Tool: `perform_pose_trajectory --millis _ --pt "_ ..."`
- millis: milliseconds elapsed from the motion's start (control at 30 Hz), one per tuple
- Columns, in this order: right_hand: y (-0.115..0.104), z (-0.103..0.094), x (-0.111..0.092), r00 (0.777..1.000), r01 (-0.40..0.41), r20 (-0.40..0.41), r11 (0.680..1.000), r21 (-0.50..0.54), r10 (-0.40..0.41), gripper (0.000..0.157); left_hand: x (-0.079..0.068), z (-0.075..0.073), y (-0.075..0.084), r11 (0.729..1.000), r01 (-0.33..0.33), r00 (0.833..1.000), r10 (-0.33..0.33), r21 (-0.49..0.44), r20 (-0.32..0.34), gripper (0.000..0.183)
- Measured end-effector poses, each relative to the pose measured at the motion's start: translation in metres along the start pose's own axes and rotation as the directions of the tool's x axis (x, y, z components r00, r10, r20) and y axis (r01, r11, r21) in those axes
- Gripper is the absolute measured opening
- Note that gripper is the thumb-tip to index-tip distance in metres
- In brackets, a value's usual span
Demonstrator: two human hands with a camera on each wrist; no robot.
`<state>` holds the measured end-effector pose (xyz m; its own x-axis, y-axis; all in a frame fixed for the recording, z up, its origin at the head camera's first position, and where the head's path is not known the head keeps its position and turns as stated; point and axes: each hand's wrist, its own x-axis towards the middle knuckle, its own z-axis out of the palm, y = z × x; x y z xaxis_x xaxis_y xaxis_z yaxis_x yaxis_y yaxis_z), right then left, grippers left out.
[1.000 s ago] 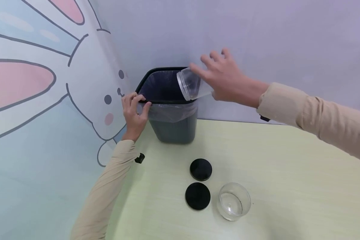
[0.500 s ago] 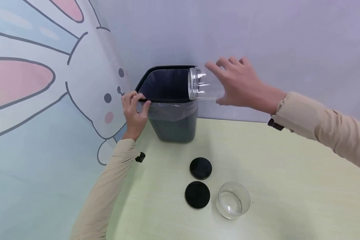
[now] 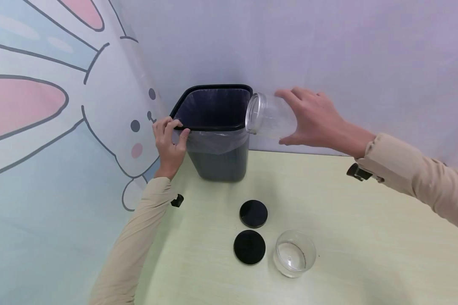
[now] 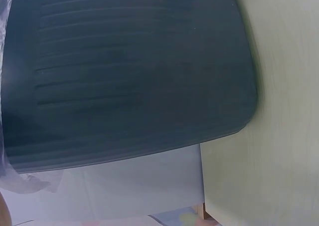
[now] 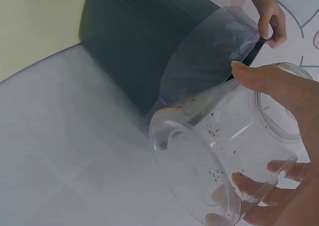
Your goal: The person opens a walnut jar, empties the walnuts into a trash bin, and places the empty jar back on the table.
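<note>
At the back of the table stands a dark trash bin (image 3: pixel 223 165) with a clear plastic liner (image 3: pixel 217 143) folded over its black rim. My left hand (image 3: pixel 170 146) grips the bin's near left corner, fingers over the rim and thumb on the outer side. My right hand (image 3: pixel 316 123) holds a clear jar (image 3: pixel 272 114) on its side, its threaded mouth facing left at the bin's right edge. Small brown specks cling to the wall of the jar (image 5: pixel 219 136) in the right wrist view. The bin's side (image 4: pixel 129 76) fills much of the left wrist view.
Two round black lids (image 3: pixel 253 214) lie on the pale table (image 3: pixel 351 212). A low clear open container (image 3: pixel 310 254) stands right of the nearer lid. A rabbit-print wall (image 3: pixel 107 123) rises at the left, a plain pale wall (image 3: pixel 347 51) behind.
My right hand has drawn the jar rightward and slightly nearer, from over the bin's opening to its right edge. My left hand has stayed on the rim.
</note>
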<state>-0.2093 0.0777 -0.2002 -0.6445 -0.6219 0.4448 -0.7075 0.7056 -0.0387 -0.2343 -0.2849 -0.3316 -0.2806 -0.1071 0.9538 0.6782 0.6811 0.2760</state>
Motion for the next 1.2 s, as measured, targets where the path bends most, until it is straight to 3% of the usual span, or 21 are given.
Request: perform_pose_trajectory --millis 200,400,700,1200 --pt "0.005 0.005 -0.007 0.996 -0.087 0.036 0.988 0.128 0.083 0.099 0.000 -0.005 -0.001 1.000 0.002 1.000 -0.002 0.027 -0.013 0.021" --pt "0.009 0.010 -0.015 0.989 -0.144 0.069 0.972 0.188 0.133 0.097 0.001 -0.006 0.000 1.000 -0.007 1.000 0.007 0.006 -0.029 0.021" --pt "0.014 0.021 -0.031 0.988 -0.154 0.055 0.948 0.278 0.145 0.098 0.001 -0.003 0.003 1.000 0.007 1.000 -0.007 0.015 -0.013 0.017" --pt "0.010 0.041 -0.051 0.983 -0.182 0.085 0.911 0.371 0.162 0.097 0.003 -0.011 0.001 1.000 0.002 0.999 -0.001 0.014 -0.052 0.021"
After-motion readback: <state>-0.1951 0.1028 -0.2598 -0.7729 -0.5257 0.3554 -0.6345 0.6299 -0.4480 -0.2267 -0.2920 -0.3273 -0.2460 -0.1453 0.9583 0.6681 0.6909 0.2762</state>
